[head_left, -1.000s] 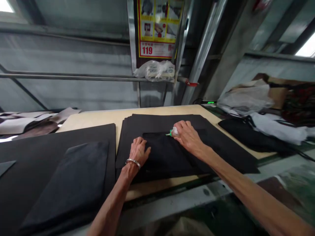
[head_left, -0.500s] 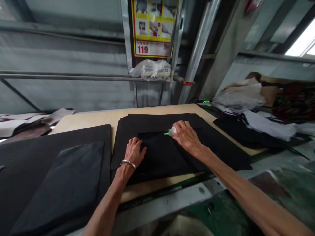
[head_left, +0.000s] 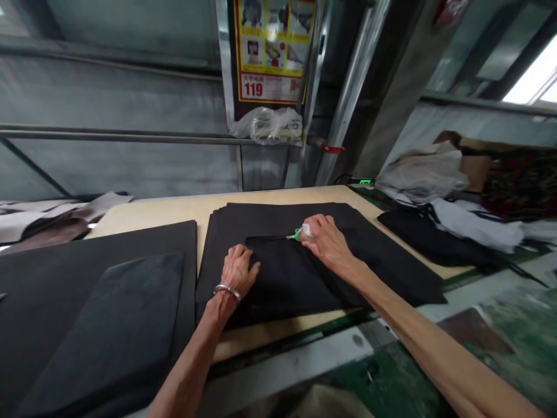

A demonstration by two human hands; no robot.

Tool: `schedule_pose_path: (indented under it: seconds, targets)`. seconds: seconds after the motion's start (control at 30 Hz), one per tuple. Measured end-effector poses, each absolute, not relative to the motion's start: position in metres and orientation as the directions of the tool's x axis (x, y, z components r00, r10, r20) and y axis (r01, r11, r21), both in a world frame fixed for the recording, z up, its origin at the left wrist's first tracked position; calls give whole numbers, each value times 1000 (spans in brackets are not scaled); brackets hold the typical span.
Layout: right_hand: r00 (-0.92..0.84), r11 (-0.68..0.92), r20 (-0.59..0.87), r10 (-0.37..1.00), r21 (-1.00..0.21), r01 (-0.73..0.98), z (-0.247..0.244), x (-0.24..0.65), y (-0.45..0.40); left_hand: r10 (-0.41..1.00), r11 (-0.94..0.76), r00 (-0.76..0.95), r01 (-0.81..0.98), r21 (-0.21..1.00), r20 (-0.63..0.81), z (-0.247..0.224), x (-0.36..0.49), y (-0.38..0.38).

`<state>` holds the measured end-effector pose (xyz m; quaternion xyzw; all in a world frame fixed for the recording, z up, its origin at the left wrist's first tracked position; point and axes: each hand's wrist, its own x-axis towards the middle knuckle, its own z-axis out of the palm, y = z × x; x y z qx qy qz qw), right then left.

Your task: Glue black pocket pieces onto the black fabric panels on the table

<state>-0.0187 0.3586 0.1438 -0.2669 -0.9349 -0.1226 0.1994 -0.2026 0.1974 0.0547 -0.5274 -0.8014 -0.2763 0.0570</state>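
From the head camera, the left hand (head_left: 237, 271), fingers spread and holding nothing, presses flat on a black panel (head_left: 282, 284) lying on a stack of black sheets (head_left: 387, 258). The right hand (head_left: 326, 241) grips a small plastic squeeze bottle (head_left: 306, 231), its green nozzle (head_left: 297, 234) at the panel's top edge. The stack sits on a pale wooden table (head_left: 148, 212), beside another black pile (head_left: 100, 331).

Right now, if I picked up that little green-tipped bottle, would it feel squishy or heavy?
The small plastic bottle is probably light, since the right hand holds it easily. Its thin, cloudy wall looks squishy. Its rounded body might roll if set down.
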Motion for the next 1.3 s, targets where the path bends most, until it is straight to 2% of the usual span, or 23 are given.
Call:
schedule_pose_path:
  seconds: [0.17, 0.27, 0.43, 0.57, 0.77, 0.83, 0.97, 1.3]
  targets:
    - [-785, 823, 432, 445, 148, 548, 142, -9, 357, 814, 301, -445, 873, 385, 372, 54, -203, 198]
    - [-792, 844, 421, 442, 102, 526, 141, -20, 344, 812, 297, -444, 874, 385, 380, 54, -203, 198]
    - [-755, 869, 442, 485, -144, 474, 132, -57, 323, 814, 288, -430, 883, 371, 391, 52, -204, 197]
    - [-665, 792, 431, 610, -358, 494, 143, -66, 324, 816, 275, -418, 888, 369, 399, 52, -205, 196]
    - [-421, 671, 523, 741, -557, 490, 177, 27, 377, 806, 278, -421, 890, 360, 417, 51, -205, 196]
    - [-337, 615, 526, 780, -547, 568, 182, 69, 398, 803, 276, -417, 893, 355, 425, 50, -206, 197]
    - [-239, 499, 528, 815, -429, 753, 175, 131, 428, 805, 255, -399, 901, 352, 439, 45, -209, 196]
    - [-382, 523, 517, 766, -157, 838, 125, 147, 465, 797, 210, -382, 901, 379, 468, 36, -219, 196]
